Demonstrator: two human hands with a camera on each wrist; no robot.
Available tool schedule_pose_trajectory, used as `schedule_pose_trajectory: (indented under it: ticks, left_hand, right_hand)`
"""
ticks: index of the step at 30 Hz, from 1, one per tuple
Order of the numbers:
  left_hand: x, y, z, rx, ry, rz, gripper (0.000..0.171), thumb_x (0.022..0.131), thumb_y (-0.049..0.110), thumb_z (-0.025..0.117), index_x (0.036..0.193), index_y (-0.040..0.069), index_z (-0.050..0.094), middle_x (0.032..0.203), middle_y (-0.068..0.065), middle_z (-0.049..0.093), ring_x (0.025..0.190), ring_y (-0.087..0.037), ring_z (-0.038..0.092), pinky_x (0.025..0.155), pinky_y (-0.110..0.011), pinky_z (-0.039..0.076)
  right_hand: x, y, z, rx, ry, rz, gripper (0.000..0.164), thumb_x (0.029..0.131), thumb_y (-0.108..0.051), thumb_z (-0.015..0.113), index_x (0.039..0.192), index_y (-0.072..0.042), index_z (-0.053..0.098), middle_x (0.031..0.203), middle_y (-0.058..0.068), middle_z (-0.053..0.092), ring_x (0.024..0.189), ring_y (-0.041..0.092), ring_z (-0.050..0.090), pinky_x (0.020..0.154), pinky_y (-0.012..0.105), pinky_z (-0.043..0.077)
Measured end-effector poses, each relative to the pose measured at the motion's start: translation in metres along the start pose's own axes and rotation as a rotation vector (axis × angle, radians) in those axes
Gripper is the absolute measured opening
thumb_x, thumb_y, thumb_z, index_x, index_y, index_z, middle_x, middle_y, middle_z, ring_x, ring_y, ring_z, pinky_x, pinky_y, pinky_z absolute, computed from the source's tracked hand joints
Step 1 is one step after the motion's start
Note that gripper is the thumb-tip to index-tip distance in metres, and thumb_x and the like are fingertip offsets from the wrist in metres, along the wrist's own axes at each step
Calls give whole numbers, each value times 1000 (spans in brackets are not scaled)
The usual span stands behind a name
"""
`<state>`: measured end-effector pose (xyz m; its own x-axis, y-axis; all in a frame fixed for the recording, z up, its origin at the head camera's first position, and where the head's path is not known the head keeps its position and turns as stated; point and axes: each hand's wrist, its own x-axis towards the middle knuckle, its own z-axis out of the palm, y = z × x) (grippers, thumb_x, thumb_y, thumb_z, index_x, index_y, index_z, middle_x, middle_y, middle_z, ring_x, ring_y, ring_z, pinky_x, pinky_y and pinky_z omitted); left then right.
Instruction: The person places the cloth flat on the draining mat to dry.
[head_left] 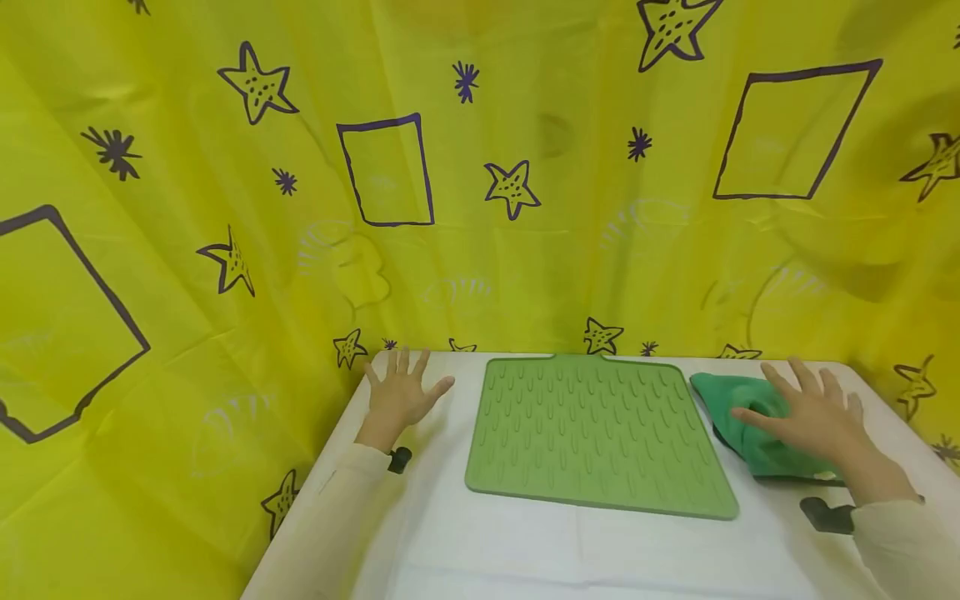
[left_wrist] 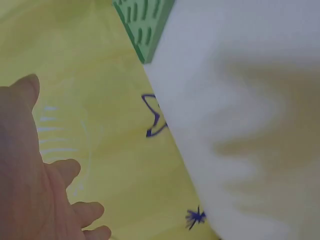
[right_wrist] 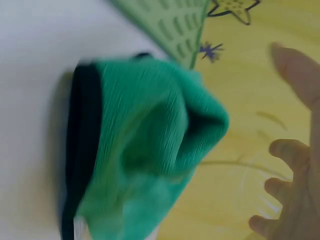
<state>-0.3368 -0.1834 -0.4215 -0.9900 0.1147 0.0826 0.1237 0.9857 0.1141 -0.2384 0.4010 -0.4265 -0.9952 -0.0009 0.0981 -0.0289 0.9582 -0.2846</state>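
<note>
Holding nothing, fingers spread wide, the left hand (head_left: 401, 398) and right hand (head_left: 821, 423) flank a green mat (head_left: 592, 433), probably laid between them to suit either's reach. A green cloth (head_left: 776, 458) lies below the right fingers; the right wrist view reveals a gap there that the head view's overlap hides.

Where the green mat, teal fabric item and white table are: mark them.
Green mat (head_left: 592, 435), head view: middle of its ridged top.
Teal fabric item (right_wrist: 145, 142), right wrist view: its crumpled middle.
White table (head_left: 502, 537), head view: bare near part.
</note>
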Motion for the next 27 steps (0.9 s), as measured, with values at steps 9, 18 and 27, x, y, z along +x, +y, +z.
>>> schedule_pose_trajectory:
  ticks: [9, 18, 27]
  left_hand:
    - [0, 39, 32, -236, 86, -41, 75, 101, 65, 44, 159, 18, 39, 160, -21, 42, 148, -45, 38, 115, -74, 22]
    - [7, 47, 57, -469, -12, -155, 67, 96, 47, 65, 151, 13, 48, 144, -22, 58, 124, -46, 60, 95, -60, 51]
    - [9, 52, 75, -678, -37, -136, 59, 97, 33, 68, 147, 7, 51, 111, -16, 71, 95, -27, 68, 82, -44, 56]
  right_hand:
    - [-1, -21, 28, 123, 51, 4, 97, 99, -58, 56, 163, -5, 5, 161, 41, 0, 131, 78, 13, 92, 88, 20]
    - [12, -16, 43, 332, 54, 31, 88, 104, -48, 51, 162, 1, 5, 157, 48, -5, 130, 83, 6, 93, 90, 15]
    - [12, -7, 62, 291, 119, 4, 81, 105, -41, 51, 157, 10, 15, 147, 54, 16, 131, 75, 18, 100, 86, 15]
